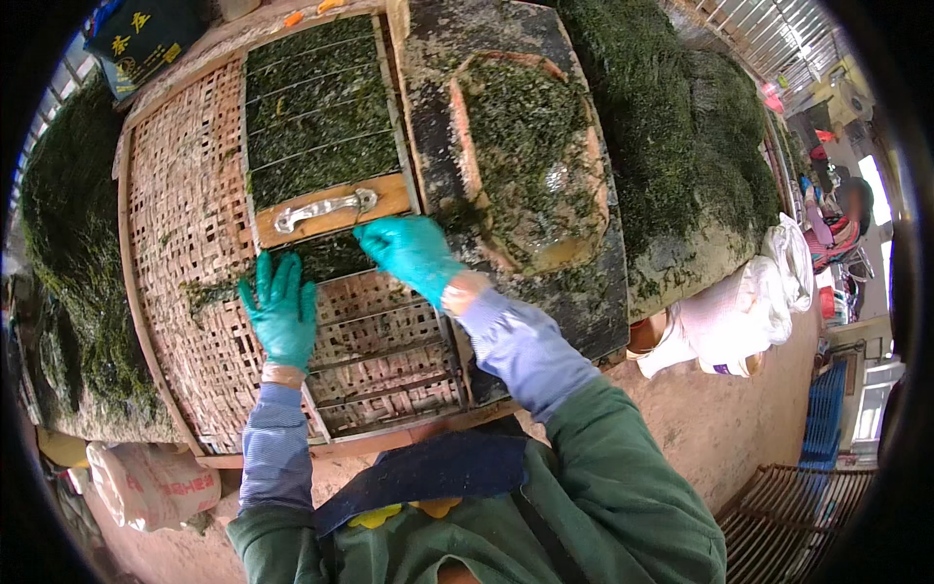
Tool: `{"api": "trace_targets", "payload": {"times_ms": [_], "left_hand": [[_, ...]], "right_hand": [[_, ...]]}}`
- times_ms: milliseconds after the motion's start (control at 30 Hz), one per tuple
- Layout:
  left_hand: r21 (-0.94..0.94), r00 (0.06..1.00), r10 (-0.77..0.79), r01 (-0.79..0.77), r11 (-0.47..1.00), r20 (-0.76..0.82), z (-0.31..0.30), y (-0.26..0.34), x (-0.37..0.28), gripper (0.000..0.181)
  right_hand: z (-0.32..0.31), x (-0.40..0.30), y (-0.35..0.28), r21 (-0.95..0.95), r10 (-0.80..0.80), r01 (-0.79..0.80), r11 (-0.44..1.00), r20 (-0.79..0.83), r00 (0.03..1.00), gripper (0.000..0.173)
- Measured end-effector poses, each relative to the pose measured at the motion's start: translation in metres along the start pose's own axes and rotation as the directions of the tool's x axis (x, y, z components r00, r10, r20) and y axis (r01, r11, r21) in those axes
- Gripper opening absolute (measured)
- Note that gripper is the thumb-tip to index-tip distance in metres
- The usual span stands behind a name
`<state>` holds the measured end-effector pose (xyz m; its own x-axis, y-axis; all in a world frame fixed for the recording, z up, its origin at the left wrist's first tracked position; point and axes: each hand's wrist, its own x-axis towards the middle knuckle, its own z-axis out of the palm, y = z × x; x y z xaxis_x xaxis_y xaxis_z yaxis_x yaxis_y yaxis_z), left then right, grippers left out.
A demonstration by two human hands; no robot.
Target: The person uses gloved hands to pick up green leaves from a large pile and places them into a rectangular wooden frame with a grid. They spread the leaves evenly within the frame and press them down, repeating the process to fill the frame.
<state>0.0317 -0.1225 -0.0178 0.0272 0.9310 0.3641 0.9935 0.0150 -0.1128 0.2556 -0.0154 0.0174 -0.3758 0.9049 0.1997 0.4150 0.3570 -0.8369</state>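
My left hand, in a teal glove, rests with fingers spread at the left edge of a slatted metal frame. The frame lies on a woven bamboo screen. Chopped green seaweed or algae fills its upper compartments. A wooden press board with a clear handle lies across the compartment just above my hands. Below the board, a strip of green weed lies between both hands. My right hand, also gloved, is curled at that strip's right end; whether it pinches any weed is hidden.
Right of the screen, a shallow tub of wet chopped weed sits on a dark board. Large weed heaps flank the work on both sides. White sacks stand at right. Another person sits in the right background.
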Motion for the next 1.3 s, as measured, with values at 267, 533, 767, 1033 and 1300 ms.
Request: {"api": "trace_targets", "payload": {"times_ms": [267,533,767,1033,1300], "left_hand": [[-0.089,0.994,-0.053,0.044,0.995,-0.1,0.005,0.005,0.0,0.034],[-0.08,0.985,-0.051,0.038,0.996,-0.166,0.001,0.005,-0.003,0.036],[-0.047,0.99,-0.07,0.065,0.997,-0.125,0.001,0.007,-0.001,0.04],[-0.071,0.994,-0.092,0.088,0.994,-0.065,0.006,0.004,0.0,0.043],[-0.175,0.999,-0.028,0.035,0.984,0.045,-0.034,0.058,0.015,0.061]], "right_hand": [[-0.228,0.068,0.043,-0.595,0.063,-0.377,0.71,-0.479,0.876,0.09],[-0.251,0.061,0.091,0.356,0.384,-0.251,0.9,-0.374,0.844,0.028],[-0.205,0.015,0.014,0.316,0.369,-0.351,0.881,0.002,0.929,0.023],[-0.067,0.033,-0.038,-0.015,0.151,-0.162,0.987,0.462,0.874,0.032],[-0.1,-0.01,-0.01,-0.799,-0.167,0.297,0.523,0.246,0.955,0.061]]}}
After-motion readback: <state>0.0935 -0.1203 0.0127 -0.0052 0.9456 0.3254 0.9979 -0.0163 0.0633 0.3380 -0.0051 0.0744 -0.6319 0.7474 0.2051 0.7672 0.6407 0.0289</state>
